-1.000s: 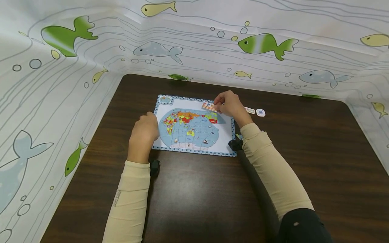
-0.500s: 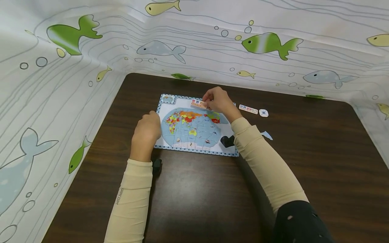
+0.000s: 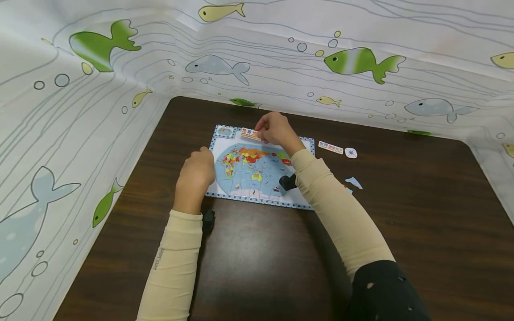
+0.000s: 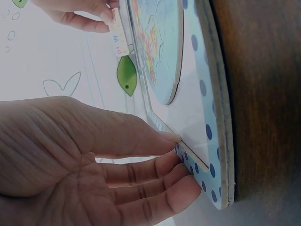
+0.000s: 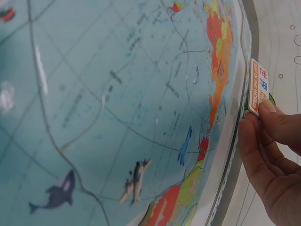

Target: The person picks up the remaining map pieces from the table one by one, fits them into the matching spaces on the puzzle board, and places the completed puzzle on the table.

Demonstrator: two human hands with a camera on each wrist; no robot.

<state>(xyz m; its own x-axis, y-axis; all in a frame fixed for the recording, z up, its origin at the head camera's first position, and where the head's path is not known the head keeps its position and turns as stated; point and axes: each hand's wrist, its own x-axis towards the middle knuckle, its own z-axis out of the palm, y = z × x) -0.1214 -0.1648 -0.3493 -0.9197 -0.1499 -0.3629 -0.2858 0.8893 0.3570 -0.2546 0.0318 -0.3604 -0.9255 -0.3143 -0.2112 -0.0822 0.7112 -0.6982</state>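
Note:
A world map jigsaw puzzle (image 3: 257,171) lies in a white board with a blue dotted border (image 3: 261,202). My left hand (image 3: 196,176) grips the board's left edge. Its thumb (image 4: 164,137) presses on the border while the fingers lie along the outer side. My right hand (image 3: 277,130) pinches the right end of a title piece (image 3: 250,134) between thumb and fingers, above the board's upper part. In the right wrist view that title piece (image 5: 255,88) stands tilted, lettered "MAP OF THE WORLD", and the fingertips cover its end.
Right of the board lie a second lettered strip (image 3: 330,147) and a compass piece (image 3: 351,153). A pale blue puzzle piece (image 3: 354,182) is nearer, beside another partly hidden by the right sleeve (image 3: 341,214). A fish-printed sheet (image 3: 281,67) rises behind the dark wooden table (image 3: 249,258).
My right hand has carried the title piece leftward along the board's upper part, toward the small map in its corner. The strip at right is uncovered. My left hand keeps its place on the board.

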